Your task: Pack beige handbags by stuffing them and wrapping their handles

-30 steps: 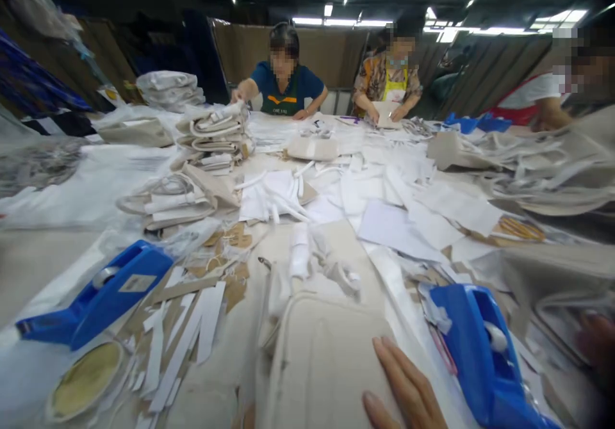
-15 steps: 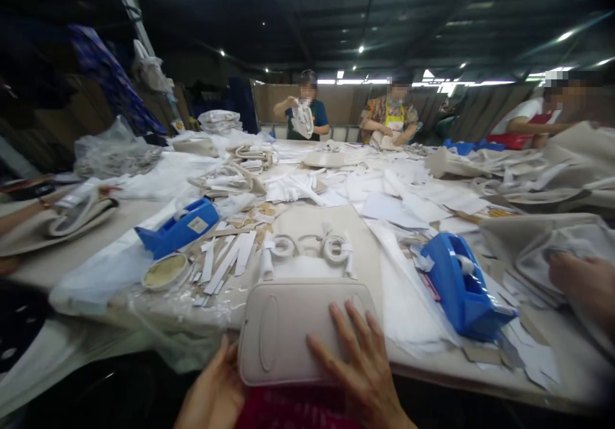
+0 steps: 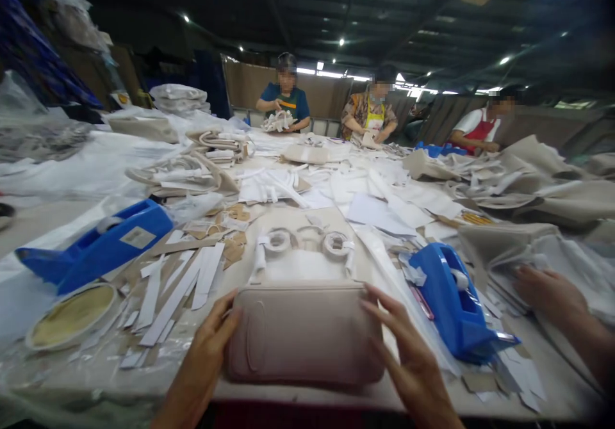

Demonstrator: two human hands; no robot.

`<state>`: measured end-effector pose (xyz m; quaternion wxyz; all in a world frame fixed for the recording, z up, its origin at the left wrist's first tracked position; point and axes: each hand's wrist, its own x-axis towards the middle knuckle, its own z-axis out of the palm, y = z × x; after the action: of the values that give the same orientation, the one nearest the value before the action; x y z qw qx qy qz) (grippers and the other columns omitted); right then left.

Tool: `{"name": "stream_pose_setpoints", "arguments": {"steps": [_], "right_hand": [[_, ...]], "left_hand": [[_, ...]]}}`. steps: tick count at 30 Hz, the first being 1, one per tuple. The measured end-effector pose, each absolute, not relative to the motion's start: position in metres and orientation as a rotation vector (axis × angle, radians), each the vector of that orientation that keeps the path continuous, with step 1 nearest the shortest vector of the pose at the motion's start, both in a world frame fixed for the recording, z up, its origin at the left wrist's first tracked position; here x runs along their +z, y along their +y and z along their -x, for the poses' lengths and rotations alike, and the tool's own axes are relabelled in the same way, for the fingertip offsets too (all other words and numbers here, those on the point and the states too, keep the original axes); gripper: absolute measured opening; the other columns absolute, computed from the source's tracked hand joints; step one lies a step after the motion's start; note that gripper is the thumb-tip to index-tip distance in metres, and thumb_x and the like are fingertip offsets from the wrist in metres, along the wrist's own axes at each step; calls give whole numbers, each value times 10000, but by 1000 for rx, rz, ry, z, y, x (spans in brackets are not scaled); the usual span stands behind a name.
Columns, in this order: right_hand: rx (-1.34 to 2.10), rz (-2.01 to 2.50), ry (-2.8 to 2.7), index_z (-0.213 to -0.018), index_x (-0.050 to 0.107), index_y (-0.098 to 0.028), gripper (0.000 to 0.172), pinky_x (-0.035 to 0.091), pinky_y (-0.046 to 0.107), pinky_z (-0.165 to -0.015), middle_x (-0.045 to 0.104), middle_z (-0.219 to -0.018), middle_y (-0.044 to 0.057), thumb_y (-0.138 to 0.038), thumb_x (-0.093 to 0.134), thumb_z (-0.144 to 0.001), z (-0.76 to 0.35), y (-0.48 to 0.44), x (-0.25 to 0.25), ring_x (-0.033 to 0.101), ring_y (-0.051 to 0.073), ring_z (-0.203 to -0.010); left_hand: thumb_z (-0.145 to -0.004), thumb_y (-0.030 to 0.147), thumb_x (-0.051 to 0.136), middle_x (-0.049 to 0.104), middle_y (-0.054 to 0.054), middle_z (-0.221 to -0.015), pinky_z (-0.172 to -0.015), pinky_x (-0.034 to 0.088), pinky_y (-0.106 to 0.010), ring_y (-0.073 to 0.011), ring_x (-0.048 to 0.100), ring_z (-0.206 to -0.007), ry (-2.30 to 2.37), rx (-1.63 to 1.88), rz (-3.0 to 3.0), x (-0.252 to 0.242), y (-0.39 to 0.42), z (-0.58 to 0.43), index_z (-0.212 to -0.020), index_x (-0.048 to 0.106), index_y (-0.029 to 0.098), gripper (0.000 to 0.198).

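Note:
A beige handbag (image 3: pixel 302 333) lies at the table's front edge, its flat panel facing me and an oval loop outline near its left side. Beyond its top edge lie two rings wrapped in white, a left ring (image 3: pixel 278 241) and a right ring (image 3: pixel 335 243). My left hand (image 3: pixel 206 346) grips the bag's left edge, thumb in front and the other fingers partly hidden. At the right edge, my right hand (image 3: pixel 408 352) holds the bag with somewhat spread, slightly blurred fingers.
Blue tape dispensers stand at left (image 3: pixel 106 240) and right (image 3: pixel 454 301). Paper strips (image 3: pixel 177 288) and a round yellowish tin (image 3: pixel 74 314) lie left. A co-worker's hand (image 3: pixel 552 294) rests on material at right. Several people work across the table, which has piles of beige pieces (image 3: pixel 542 179).
My right hand has moved from the panel's face to the bag's right edge. My left hand has moved up the left edge. The camera view has shifted right and closer to the table.

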<state>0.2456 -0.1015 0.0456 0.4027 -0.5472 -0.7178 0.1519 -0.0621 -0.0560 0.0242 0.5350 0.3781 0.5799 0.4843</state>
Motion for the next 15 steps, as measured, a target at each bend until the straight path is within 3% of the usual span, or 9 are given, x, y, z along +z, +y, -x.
{"name": "stream_pose_setpoints", "arguments": {"steps": [3,6,9,15], "right_hand": [[745,1581,-1202,-1170,622,-211,382,436,430,-987,613,-1209,107,-320,598,-805,-270,-56,51,574,262,-1111],[1152,1490,-907,-1025,666,-137,442,519,355,-761,685,-931,101,-275,735,-611,-277,-14,40,644,223,-822],[1361,1402,-842,-860,672,-132,334,472,245,-579,653,-743,31,-218,754,-548,-272,11,28,575,126,-611],[1530,1403,-1005,-750,666,-143,188,361,184,-463,593,-623,-30,-164,682,-564,-271,22,24,453,66,-473]], "left_hand": [[-726,465,659,621,-76,-1239,-939,480,-295,-245,516,-1223,1308,1220,-769,34,-22,67,-1159,608,184,519],[-556,302,795,676,-111,-1123,-747,539,-264,-251,638,-1026,1299,1124,-709,32,14,69,-1101,623,137,595],[-435,184,850,717,-103,-997,-613,542,-269,-251,688,-819,1253,926,-751,24,41,71,-1060,634,130,664],[-547,290,836,733,-80,-911,-662,558,-315,-291,682,-863,1120,842,-927,29,58,75,-1049,671,157,544]]}}
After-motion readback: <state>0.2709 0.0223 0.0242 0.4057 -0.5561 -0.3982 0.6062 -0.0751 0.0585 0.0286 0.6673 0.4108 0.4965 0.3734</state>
